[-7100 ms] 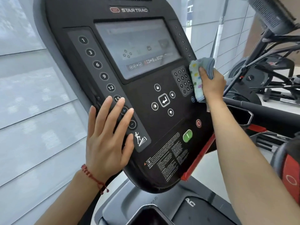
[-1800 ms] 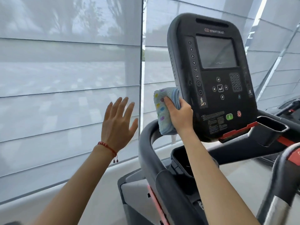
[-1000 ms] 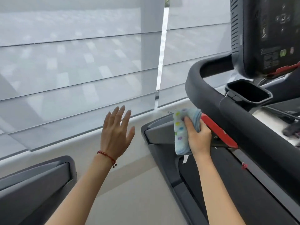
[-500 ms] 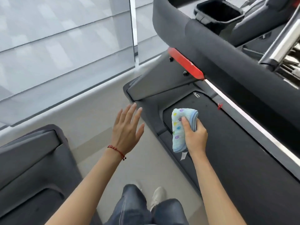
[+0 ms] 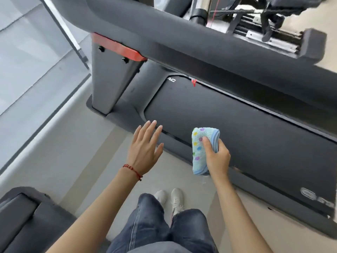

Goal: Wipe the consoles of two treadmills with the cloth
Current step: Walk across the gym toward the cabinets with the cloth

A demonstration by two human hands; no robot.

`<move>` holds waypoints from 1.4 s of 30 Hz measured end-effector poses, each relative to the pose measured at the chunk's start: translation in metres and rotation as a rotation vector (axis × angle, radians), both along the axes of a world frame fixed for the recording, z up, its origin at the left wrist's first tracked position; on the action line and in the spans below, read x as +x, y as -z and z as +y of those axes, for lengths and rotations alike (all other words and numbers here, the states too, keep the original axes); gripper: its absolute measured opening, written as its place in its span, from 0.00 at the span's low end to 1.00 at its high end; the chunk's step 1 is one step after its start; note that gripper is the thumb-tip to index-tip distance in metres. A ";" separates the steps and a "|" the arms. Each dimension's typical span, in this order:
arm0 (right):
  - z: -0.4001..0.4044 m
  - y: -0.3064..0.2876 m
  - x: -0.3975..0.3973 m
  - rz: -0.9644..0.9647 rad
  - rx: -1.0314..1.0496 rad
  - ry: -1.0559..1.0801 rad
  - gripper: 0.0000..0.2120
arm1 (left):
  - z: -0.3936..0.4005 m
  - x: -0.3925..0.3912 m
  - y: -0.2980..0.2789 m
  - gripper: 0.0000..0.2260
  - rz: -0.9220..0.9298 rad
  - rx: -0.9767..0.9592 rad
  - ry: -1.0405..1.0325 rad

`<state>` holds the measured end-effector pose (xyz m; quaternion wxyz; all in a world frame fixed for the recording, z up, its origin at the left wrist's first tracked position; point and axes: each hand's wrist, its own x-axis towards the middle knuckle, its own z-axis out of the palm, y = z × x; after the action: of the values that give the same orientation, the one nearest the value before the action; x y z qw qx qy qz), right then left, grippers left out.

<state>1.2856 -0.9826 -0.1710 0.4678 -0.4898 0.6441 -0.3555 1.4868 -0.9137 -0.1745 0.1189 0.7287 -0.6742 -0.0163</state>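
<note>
My right hand (image 5: 218, 157) grips a folded light-blue cloth (image 5: 199, 148) with coloured dots, held in the air over the near edge of the treadmill belt (image 5: 255, 136). My left hand (image 5: 145, 148) is open with fingers spread, holding nothing, over the floor beside the belt's side rail. It wears a red string bracelet (image 5: 132, 168) at the wrist. No console is in view; I see only this treadmill's deck, upright post (image 5: 111, 79) and thick grey handrail (image 5: 200, 35).
I am looking down at my jeans and white shoes (image 5: 169, 198) on the beige floor between two machines. Part of another treadmill's deck (image 5: 23, 218) is at the lower left. Window blinds (image 5: 27, 57) run along the left. More gym equipment (image 5: 264, 24) stands beyond the handrail.
My view has swung away from the console and down to the floor. Both hands have dropped low, the right one still holding the cloth, and I now stand beside the treadmill.
</note>
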 end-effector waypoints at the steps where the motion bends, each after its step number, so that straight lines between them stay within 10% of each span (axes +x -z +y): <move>1: 0.004 0.002 -0.007 0.003 0.009 0.054 0.10 | -0.007 -0.003 0.001 0.24 0.004 0.017 0.051; 22: 0.179 0.024 -0.184 -0.006 0.055 1.051 0.06 | -0.042 -0.220 0.018 0.22 -0.031 0.092 1.050; 42: 0.352 0.030 -0.406 -0.091 0.099 1.642 0.08 | 0.060 -0.552 0.015 0.22 0.013 0.042 1.581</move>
<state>0.8796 -0.6302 -0.2007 0.1056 0.1731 0.7925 -0.5752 0.9349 -0.8537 -0.1897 0.0620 0.0358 -0.9910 -0.1130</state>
